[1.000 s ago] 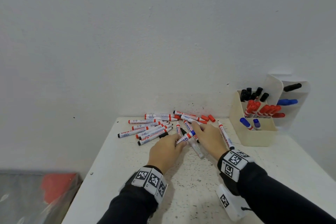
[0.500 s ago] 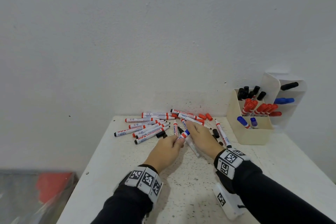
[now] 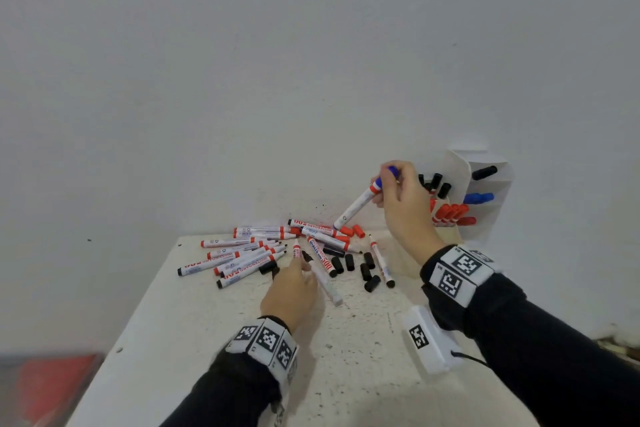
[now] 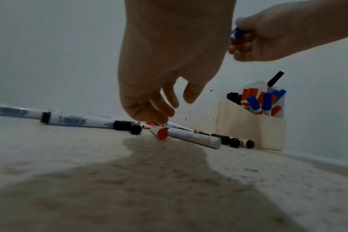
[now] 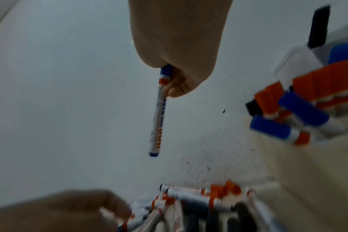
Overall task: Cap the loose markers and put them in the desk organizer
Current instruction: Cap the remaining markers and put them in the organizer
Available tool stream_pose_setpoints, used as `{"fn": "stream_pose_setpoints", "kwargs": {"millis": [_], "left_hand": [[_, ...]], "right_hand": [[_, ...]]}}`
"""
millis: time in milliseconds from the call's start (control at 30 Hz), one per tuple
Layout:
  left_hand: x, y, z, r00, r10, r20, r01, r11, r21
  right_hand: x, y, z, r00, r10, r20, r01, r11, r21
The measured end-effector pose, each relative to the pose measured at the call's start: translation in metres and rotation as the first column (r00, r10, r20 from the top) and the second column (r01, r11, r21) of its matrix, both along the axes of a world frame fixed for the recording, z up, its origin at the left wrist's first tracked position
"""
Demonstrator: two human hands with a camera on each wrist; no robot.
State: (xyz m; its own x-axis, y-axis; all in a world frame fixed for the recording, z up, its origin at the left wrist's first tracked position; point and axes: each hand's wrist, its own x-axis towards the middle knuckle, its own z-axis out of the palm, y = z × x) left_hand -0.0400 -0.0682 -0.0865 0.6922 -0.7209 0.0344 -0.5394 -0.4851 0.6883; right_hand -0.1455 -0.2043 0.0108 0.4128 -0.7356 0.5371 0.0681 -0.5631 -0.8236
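Note:
My right hand (image 3: pixel 388 177) grips a blue-capped whiteboard marker (image 3: pixel 356 206) by its cap end, raised above the table just left of the desk organizer (image 3: pixel 457 163). In the right wrist view the marker (image 5: pixel 158 117) hangs down from the right hand (image 5: pixel 169 78). My left hand (image 3: pixel 301 267) is low over the pile of loose markers (image 3: pixel 249 253), holding nothing. In the left wrist view its fingers (image 4: pixel 159 108) hang loosely curled just above a red-ended marker (image 4: pixel 162 133). The organizer (image 4: pixel 248 128) holds black, red and blue capped markers.
Loose black caps (image 3: pixel 367 270) and red caps (image 3: pixel 353 230) lie between the pile and the organizer. A white tagged box (image 3: pixel 429 340) on a cable sits under my right forearm. The wall stands right behind the table. Something red (image 3: pixel 52 388) lies below the table's left edge.
My right hand lifted the blue-capped marker from the pile up and right toward the organizer. The left hand let go of it and stayed low at the pile.

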Motion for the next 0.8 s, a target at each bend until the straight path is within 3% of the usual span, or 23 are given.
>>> {"fn": "stream_pose_setpoints", "kwargs": {"millis": [67, 167, 200, 300, 500, 667, 800], "left_hand": [[-0.007, -0.005, 0.002, 0.999, -0.006, 0.041, 0.003, 0.997, 0.074], [-0.017, -0.015, 0.005, 0.964, -0.166, 0.208, 0.111, 0.961, 0.252], [-0.017, -0.019, 0.005, 0.96, -0.162, 0.228, 0.103, 0.962, 0.252], [-0.016, -0.03, 0.001, 0.981, -0.107, 0.162, 0.061, 0.963, 0.262], [-0.013, -0.041, -0.003, 0.991, -0.065, 0.115, 0.03, 0.957, 0.288], [-0.013, -0.045, -0.004, 0.998, -0.018, 0.058, 0.001, 0.96, 0.281], [-0.015, -0.043, -0.001, 0.999, 0.008, 0.042, -0.018, 0.971, 0.237]], "right_hand": [[-0.016, -0.014, 0.014, 0.992, -0.103, 0.067, 0.108, 0.99, -0.086], [-0.042, -0.036, 0.024, 0.959, -0.258, 0.115, 0.276, 0.943, -0.185], [-0.049, -0.043, 0.026, 0.949, -0.29, 0.127, 0.311, 0.929, -0.199], [-0.069, -0.064, 0.027, 0.928, -0.357, 0.109, 0.373, 0.895, -0.245], [-0.082, -0.085, 0.013, 0.922, -0.385, -0.032, 0.357, 0.882, -0.307], [-0.075, -0.077, 0.009, 0.944, -0.313, 0.102, 0.328, 0.865, -0.381], [-0.069, -0.064, 0.0, 0.976, -0.199, 0.087, 0.216, 0.84, -0.498]]}}
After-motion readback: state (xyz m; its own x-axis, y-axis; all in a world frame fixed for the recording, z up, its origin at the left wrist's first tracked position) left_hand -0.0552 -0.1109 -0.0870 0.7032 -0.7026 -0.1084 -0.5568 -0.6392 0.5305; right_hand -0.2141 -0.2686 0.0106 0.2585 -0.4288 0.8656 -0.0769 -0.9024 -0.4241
